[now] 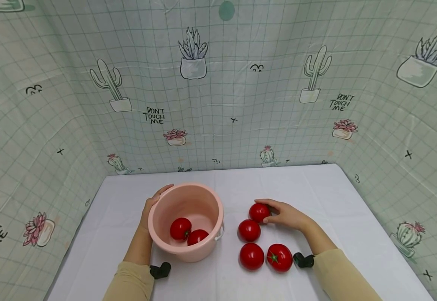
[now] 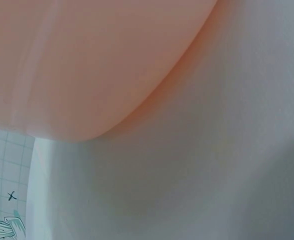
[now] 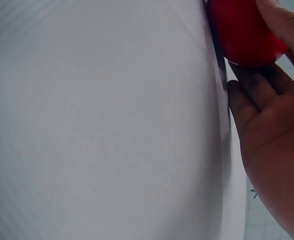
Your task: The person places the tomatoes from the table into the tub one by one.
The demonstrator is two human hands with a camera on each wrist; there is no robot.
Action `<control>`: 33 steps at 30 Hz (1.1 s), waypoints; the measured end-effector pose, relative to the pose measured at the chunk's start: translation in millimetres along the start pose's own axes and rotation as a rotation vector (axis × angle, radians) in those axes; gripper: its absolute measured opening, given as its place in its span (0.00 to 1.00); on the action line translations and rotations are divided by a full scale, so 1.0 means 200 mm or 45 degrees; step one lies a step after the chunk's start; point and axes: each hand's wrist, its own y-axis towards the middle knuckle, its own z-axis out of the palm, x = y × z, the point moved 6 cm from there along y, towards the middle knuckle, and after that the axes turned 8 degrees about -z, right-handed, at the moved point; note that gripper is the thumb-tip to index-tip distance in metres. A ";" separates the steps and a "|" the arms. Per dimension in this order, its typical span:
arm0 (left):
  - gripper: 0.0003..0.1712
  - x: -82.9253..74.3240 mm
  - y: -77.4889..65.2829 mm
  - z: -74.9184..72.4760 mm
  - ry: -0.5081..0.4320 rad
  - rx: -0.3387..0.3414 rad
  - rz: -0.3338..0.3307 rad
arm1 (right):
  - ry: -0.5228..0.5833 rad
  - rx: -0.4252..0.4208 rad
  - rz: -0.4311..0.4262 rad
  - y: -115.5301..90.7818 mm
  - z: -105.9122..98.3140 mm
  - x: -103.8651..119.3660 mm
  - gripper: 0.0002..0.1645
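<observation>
A pink bucket point(image 1: 185, 251) stands left of centre on the table, with two red tomatoes inside, one tomato point(image 1: 180, 228) beside another tomato point(image 1: 198, 237). My left hand point(image 1: 151, 209) rests along the bucket's outer left side, fingers extended below the rim. The bucket's wall point(image 2: 87, 65) fills much of the left wrist view. With thumb and fingers on either side, my right hand point(image 1: 287, 215) holds the farthest loose tomato point(image 1: 259, 212), also a red tomato point(image 3: 247, 32) in the right wrist view. Just nearer lies another tomato point(image 1: 249, 230).
Two more tomatoes lie nearer, one tomato point(image 1: 251, 256) on the left and a tomato with a green stem point(image 1: 279, 258) on the right. The bucket's white handle joint point(image 1: 219, 233) faces the tomatoes. A patterned cloth point(image 1: 218, 96) surrounds the white table point(image 1: 297, 184).
</observation>
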 end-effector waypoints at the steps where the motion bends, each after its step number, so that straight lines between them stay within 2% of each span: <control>1: 0.34 0.00 0.00 0.00 0.001 -0.003 -0.001 | 0.006 -0.008 0.005 0.00 0.00 0.00 0.39; 8: 0.32 0.00 0.00 -0.01 -0.012 -0.039 -0.013 | 0.028 -0.039 0.017 0.01 -0.01 -0.02 0.37; 18: 0.32 0.00 -0.01 0.00 -0.016 -0.074 -0.030 | 0.045 -0.029 0.023 0.01 -0.03 0.00 0.36; 26: 0.33 0.00 -0.01 0.00 -0.008 -0.047 -0.023 | 0.059 -0.036 0.004 0.01 -0.07 0.06 0.38; 33: 0.32 0.00 -0.01 0.00 0.012 -0.111 -0.047 | 0.066 -0.023 -0.040 0.02 -0.10 0.14 0.37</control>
